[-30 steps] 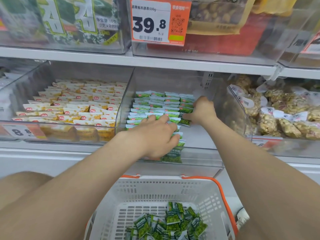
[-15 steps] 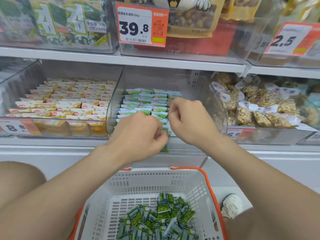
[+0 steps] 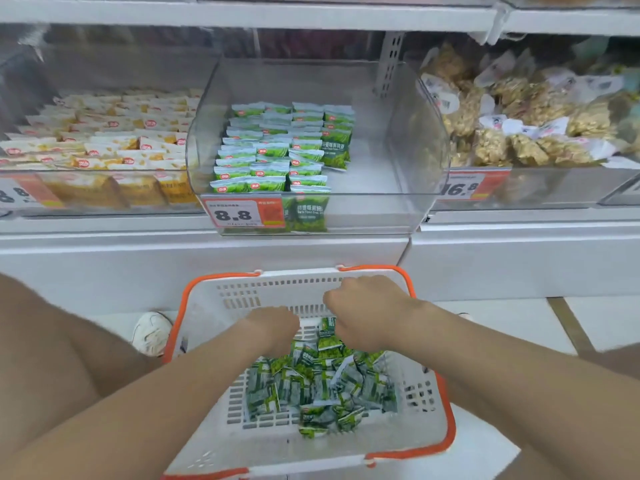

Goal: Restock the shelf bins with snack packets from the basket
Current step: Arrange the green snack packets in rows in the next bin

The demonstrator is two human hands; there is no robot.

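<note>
Heaped in the basket (image 3: 225,299) at lower centre, the green snack packets (image 3: 311,386) look light, crinkly and slippery: pinch a sealed edge, as the right hand (image 3: 367,313) does; whether the left hand (image 3: 273,327) grips any cannot be told.

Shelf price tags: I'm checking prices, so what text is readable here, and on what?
"8.8": price tag on the middle bin of green packets.
"16.": right tag on the right bin; last digit unclear.
"8.8": left tag on the left bin, blurred, cut by the frame edge.
Small print on tags and packet lettering: too blurred to read.
</note>
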